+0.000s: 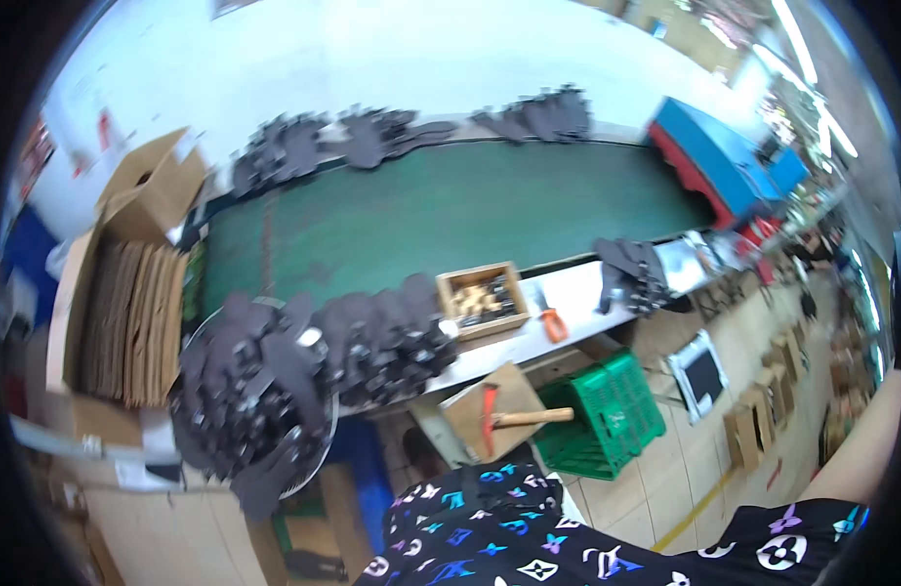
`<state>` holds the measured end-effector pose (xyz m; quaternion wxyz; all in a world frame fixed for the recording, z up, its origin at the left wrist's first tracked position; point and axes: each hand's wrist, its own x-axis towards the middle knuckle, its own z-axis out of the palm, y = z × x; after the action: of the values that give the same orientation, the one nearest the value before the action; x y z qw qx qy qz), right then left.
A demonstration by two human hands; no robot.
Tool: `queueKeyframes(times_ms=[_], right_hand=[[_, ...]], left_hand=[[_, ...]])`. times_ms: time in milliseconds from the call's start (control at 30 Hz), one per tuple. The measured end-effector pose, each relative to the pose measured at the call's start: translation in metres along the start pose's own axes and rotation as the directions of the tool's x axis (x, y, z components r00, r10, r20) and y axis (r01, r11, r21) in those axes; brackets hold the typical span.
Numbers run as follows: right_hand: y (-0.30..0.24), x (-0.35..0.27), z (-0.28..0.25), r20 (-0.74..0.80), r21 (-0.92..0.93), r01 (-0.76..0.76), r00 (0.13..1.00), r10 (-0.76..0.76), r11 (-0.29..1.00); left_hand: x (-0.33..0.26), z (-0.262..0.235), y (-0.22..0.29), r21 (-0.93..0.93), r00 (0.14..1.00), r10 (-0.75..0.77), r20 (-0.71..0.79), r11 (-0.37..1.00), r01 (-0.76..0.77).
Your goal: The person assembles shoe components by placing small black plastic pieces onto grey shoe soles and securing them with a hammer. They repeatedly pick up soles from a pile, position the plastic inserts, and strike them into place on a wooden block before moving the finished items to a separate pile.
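Neither of my hands shows. Only my bare right forearm is in view, reaching from a patterned black sleeve up to the right rim, where the picture cuts it off. In front of me a hammer with a red head and wooden handle lies on a square board. Left of it, a round container is heaped with dark, flat, sole-shaped pieces. More such pieces lie in a row beside it. A wooden box of small parts sits on the white ledge, near an orange-handled tool.
A green conveyor belt runs across, with dark pieces lined along its far edge. At its right end stands a blue hood. A carton of cardboard sheets stands left. A green crate is below the ledge.
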<state>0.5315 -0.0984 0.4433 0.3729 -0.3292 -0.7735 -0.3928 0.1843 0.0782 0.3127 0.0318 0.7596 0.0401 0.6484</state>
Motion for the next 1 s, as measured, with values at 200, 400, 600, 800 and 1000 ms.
queueKeyframes(times_ms=[200, 400, 600, 800, 1000], right_hand=[[-0.024, -0.127, 0.019, 0.115, -0.090, -0.696, 0.703, 0.701, 0.712], [-0.042, -0.189, 0.065, 0.194, -0.096, -0.911, 0.379, 0.905, 0.402], [-0.037, -0.204, 0.085, 0.224, -0.096, -0.944, 0.287, 0.931, 0.315], [-0.031, -0.191, 0.115, 0.269, -0.013, -0.944, 0.315, 0.910, 0.330], [-0.026, -0.190, 0.131, 0.273, 0.042, -0.934, 0.352, 0.896, 0.354]], left_hand=[[-0.010, 0.061, -0.017, -0.135, 0.972, -0.176, 0.155, 0.971, 0.197], [-0.020, 0.076, -0.014, -0.188, 0.929, -0.281, 0.241, 0.926, 0.328], [-0.028, 0.088, -0.012, -0.226, 0.911, -0.309, 0.274, 0.900, 0.373], [-0.022, 0.084, 0.000, -0.245, 0.927, -0.286, 0.244, 0.906, 0.344], [-0.036, 0.108, 0.011, -0.326, 0.929, -0.267, 0.258, 0.881, 0.343]])
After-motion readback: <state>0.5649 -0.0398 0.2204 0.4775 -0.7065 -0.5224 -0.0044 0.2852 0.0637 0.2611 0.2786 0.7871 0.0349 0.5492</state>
